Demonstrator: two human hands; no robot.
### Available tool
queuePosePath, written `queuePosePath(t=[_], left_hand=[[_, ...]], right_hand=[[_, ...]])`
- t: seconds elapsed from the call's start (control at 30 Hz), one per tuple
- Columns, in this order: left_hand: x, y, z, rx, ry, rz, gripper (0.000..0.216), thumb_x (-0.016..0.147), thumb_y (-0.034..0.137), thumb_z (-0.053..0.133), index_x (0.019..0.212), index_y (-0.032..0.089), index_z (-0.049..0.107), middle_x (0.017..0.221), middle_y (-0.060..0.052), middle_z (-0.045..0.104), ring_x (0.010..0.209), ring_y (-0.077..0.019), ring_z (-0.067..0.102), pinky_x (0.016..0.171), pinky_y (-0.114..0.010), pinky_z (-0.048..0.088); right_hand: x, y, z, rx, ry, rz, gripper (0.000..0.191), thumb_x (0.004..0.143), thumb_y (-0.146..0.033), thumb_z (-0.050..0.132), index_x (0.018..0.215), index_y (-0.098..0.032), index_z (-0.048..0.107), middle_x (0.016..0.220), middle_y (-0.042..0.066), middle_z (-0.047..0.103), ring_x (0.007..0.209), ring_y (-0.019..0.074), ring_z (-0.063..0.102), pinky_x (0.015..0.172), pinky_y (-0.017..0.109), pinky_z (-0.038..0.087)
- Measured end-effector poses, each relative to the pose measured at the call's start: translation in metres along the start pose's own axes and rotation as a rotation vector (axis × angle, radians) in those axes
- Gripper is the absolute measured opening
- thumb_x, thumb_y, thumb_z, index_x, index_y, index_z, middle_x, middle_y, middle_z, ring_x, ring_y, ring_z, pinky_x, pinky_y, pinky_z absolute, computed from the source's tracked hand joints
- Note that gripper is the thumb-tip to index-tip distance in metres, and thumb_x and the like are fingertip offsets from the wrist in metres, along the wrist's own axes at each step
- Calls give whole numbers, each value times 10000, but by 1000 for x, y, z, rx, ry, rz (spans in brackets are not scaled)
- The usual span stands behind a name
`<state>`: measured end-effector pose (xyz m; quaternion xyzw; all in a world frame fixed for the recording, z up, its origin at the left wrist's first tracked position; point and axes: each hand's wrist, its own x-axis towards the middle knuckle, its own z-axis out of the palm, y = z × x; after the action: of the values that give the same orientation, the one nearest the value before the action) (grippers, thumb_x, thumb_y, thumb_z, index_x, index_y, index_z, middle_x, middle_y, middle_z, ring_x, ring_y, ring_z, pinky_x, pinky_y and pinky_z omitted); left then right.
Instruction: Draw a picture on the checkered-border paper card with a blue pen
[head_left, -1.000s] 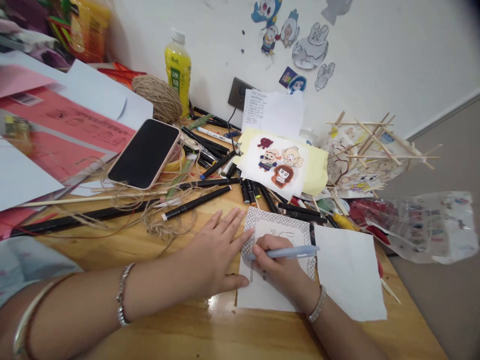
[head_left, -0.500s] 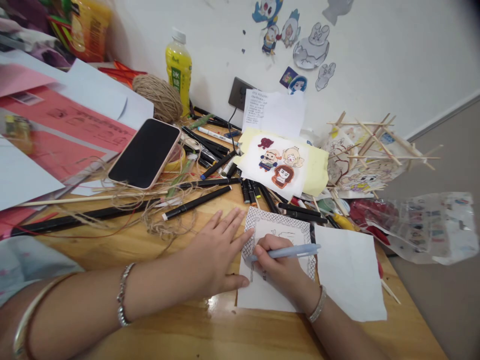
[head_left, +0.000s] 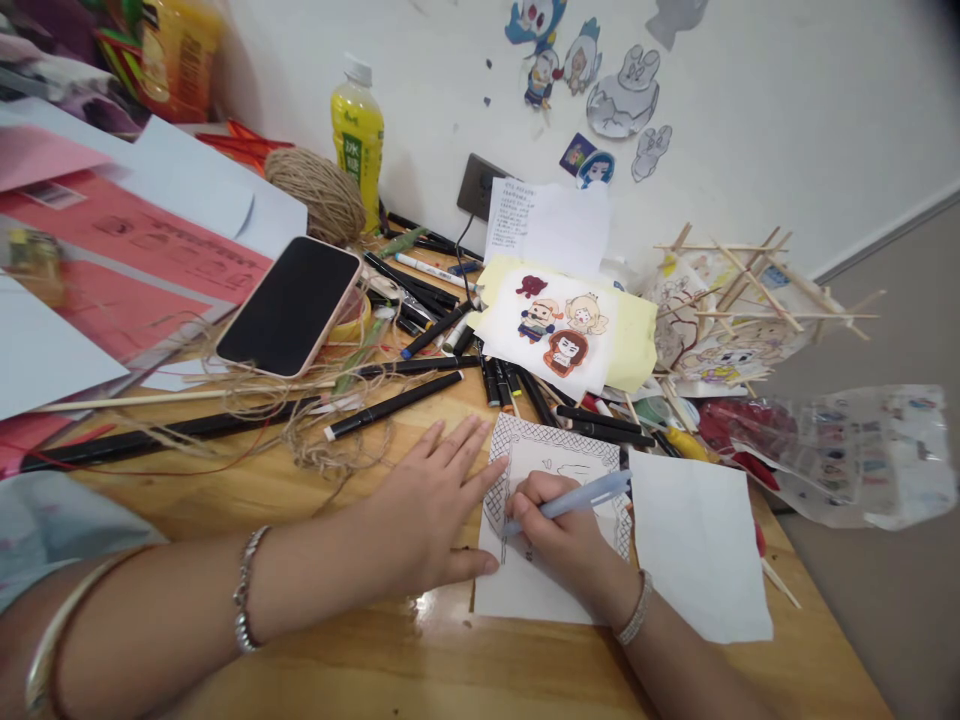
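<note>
My right hand is closed around a light blue pen, its tip down on the left side of a white sheet of paper. A crosshatched border and a few drawn lines run along the sheet's upper part; my right hand covers some of the drawing. Flat with fingers spread, my left hand rests on the table, its fingertips and thumb reaching the sheet's left edge. A blank white sheet lies just right of the drawing.
Black markers lie scattered behind my hands, with loose twine and a phone to the left. Farther back stand a yellow drink bottle and a twine ball. A stick-and-paper lantern stands at right beside a plastic bag.
The pen tip has shifted slightly down along the left border, and the pen's back end tilts higher. My left hand stays in place.
</note>
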<state>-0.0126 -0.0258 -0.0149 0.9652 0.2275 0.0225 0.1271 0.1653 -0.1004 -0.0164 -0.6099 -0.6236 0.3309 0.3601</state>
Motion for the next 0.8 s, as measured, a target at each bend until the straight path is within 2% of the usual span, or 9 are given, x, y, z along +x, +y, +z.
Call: queuePosePath(t=[0.27,0.47,0.8], left_hand=[[1,-1,1,-24,20,10,857,842,718,458,1463,131,395,1565,-232,168,1461,-399,122,1141,-598,147],[0,-1,1,3,10,1,861,838,729,446,1474,151,380,1570,-219,183,1467,-379,119,1147,-567,147],[1,0,0,-12,-28,-11,875,838,716,465,1489,144,347,1567,-239,135,1465,-389,91,1145,-584,139]], right_hand=[[-1,1,0,20,3,-5,325,833,-310,512,545,-217,394,517,-33,428,520,124,413,504,264,361],[-1,2,1,56,5,12,346,836,-327,527,542,-222,377,521,-32,439,518,128,425,510,271,373],[2,-5,-1,-53,-12,-41,281,863,-289,526,596,-211,483,571,-13,549,562,136,504,559,266,388]])
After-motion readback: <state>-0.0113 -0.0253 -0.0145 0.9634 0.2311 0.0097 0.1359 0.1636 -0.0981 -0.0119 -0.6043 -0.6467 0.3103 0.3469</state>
